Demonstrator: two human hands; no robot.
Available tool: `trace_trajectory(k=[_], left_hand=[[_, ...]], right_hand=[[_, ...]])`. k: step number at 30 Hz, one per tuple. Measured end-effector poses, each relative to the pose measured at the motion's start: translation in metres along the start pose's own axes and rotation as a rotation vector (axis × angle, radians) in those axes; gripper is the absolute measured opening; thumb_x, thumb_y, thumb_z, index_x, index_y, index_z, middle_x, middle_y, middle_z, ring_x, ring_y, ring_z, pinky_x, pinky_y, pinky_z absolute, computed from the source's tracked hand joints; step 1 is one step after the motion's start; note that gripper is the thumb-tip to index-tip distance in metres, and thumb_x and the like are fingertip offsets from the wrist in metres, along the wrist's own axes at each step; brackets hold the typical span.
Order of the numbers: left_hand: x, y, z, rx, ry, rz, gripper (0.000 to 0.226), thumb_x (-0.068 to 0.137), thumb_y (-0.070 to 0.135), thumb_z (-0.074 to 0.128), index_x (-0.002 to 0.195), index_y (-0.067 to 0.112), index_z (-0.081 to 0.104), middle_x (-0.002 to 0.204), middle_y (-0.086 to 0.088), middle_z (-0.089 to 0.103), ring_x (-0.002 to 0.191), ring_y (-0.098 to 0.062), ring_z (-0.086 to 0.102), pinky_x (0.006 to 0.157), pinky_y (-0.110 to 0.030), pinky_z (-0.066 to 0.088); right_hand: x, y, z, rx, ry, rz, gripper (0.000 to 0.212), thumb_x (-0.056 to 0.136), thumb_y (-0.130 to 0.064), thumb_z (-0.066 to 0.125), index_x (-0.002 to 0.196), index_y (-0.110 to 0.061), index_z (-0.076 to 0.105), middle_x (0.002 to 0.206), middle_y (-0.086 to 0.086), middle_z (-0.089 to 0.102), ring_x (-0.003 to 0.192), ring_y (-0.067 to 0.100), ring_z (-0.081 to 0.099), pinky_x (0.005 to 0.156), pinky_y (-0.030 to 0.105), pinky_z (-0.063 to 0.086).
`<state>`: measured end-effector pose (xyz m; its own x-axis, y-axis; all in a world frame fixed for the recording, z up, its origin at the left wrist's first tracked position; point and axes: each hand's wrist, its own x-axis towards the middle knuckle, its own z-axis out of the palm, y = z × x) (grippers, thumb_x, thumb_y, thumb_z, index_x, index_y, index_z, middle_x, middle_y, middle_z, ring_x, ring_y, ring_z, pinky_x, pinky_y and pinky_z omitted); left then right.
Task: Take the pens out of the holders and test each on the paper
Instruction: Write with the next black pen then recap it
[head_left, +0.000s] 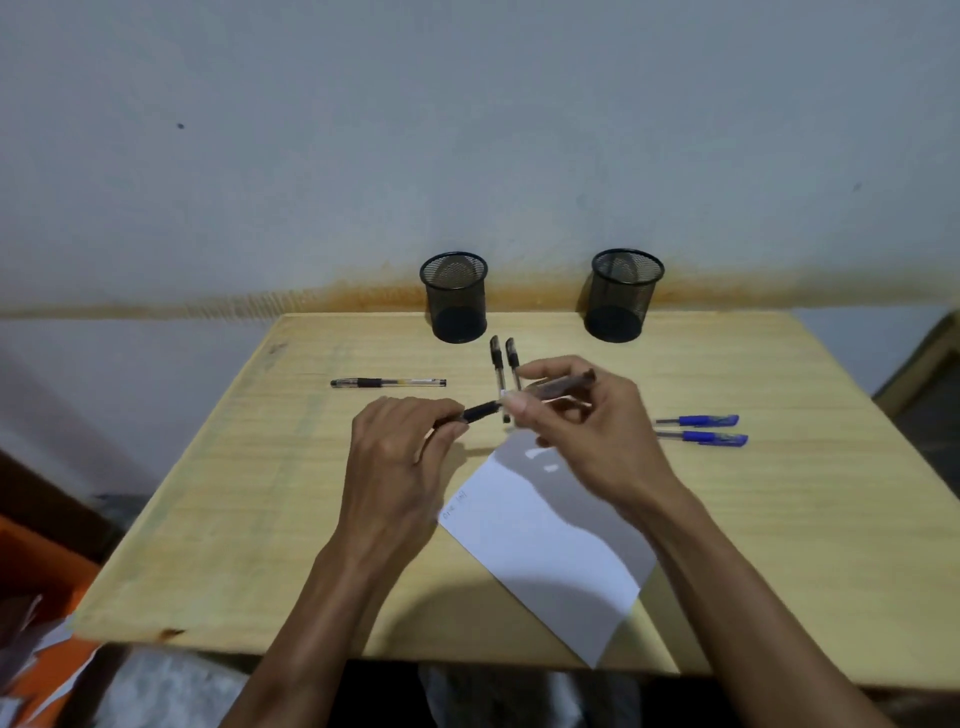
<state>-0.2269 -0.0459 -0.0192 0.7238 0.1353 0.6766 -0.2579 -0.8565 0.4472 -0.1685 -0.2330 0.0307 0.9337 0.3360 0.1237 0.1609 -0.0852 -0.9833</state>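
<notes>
Two black mesh pen holders, the left holder (455, 297) and the right holder (623, 294), stand at the table's far edge, and both look empty. My left hand (400, 457) grips a black pen (480, 412) by its barrel, above the table. My right hand (587, 431) pinches a dark cap (561, 385) close to that pen's tip. A white sheet of paper (545, 540) lies under my hands, with small scribbles near its left corner. Two black capped pens (505, 361) lie side by side beyond my hands. One more black pen (388, 383) lies to the left, and two blue capped pens (701, 429) lie to the right.
The light wooden table (249, 499) stands against a grey wall. An orange box with papers (36, 623) sits on the floor at the lower left. A dark piece of furniture (924, 374) shows at the right edge.
</notes>
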Motion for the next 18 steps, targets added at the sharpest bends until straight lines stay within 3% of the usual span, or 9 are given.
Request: trace_trajectory(k=[4, 7, 11, 14, 16, 18], left_hand=[[0.0, 0.007, 0.001, -0.034, -0.085, 0.063, 0.011, 0.091, 0.019, 0.065, 0.1, 0.016, 0.072, 0.095, 0.01, 0.07, 0.087, -0.009, 0.059, 0.091, -0.04, 0.044], [0.0, 0.003, -0.007, -0.079, -0.11, 0.094, 0.008, 0.089, 0.014, 0.068, 0.094, 0.01, 0.074, 0.088, 0.008, 0.071, 0.08, -0.008, 0.06, 0.102, -0.044, 0.045], [0.005, -0.006, -0.022, -0.148, -0.129, 0.063, 0.01, 0.087, 0.013, 0.069, 0.087, 0.006, 0.076, 0.082, 0.009, 0.072, 0.076, -0.01, 0.065, 0.109, -0.028, 0.041], [-0.006, -0.033, -0.052, -0.118, -0.121, -0.251, 0.005, 0.086, 0.017, 0.072, 0.087, 0.016, 0.077, 0.085, 0.013, 0.072, 0.086, 0.009, 0.064, 0.093, -0.021, 0.048], [-0.009, -0.045, -0.065, -0.034, -0.205, -0.353, 0.006, 0.088, 0.017, 0.075, 0.088, 0.023, 0.076, 0.085, 0.01, 0.072, 0.083, -0.001, 0.067, 0.075, -0.027, 0.053], [-0.009, -0.053, -0.062, 0.068, -0.242, -0.365, 0.011, 0.091, 0.023, 0.07, 0.082, 0.021, 0.073, 0.08, 0.008, 0.069, 0.075, -0.012, 0.065, 0.066, -0.033, 0.052]], right_hand=[[-0.008, 0.015, 0.017, 0.017, 0.017, -0.04, 0.011, 0.091, -0.022, 0.073, 0.097, -0.014, 0.077, 0.083, -0.003, 0.077, 0.078, 0.009, 0.073, 0.067, 0.024, 0.058], [-0.01, 0.017, 0.014, 0.012, -0.024, -0.089, 0.012, 0.091, -0.018, 0.072, 0.094, -0.008, 0.078, 0.079, -0.005, 0.076, 0.075, 0.008, 0.074, 0.067, 0.019, 0.055], [-0.011, 0.005, 0.004, 0.054, -0.018, -0.16, 0.006, 0.091, -0.01, 0.071, 0.088, -0.009, 0.076, 0.072, -0.008, 0.074, 0.067, 0.003, 0.069, 0.063, 0.016, 0.052], [-0.003, -0.007, -0.034, 0.131, 0.14, -0.208, 0.008, 0.092, -0.011, 0.069, 0.086, -0.011, 0.073, 0.068, -0.005, 0.073, 0.066, 0.009, 0.068, 0.063, 0.023, 0.056], [0.0, -0.011, -0.05, 0.125, 0.162, -0.188, 0.008, 0.093, -0.013, 0.068, 0.086, -0.013, 0.072, 0.072, -0.001, 0.073, 0.07, 0.013, 0.072, 0.064, 0.027, 0.058], [-0.001, -0.005, -0.044, 0.131, 0.14, -0.121, 0.008, 0.095, -0.01, 0.066, 0.089, -0.007, 0.069, 0.078, 0.005, 0.075, 0.074, 0.016, 0.076, 0.064, 0.026, 0.059]])
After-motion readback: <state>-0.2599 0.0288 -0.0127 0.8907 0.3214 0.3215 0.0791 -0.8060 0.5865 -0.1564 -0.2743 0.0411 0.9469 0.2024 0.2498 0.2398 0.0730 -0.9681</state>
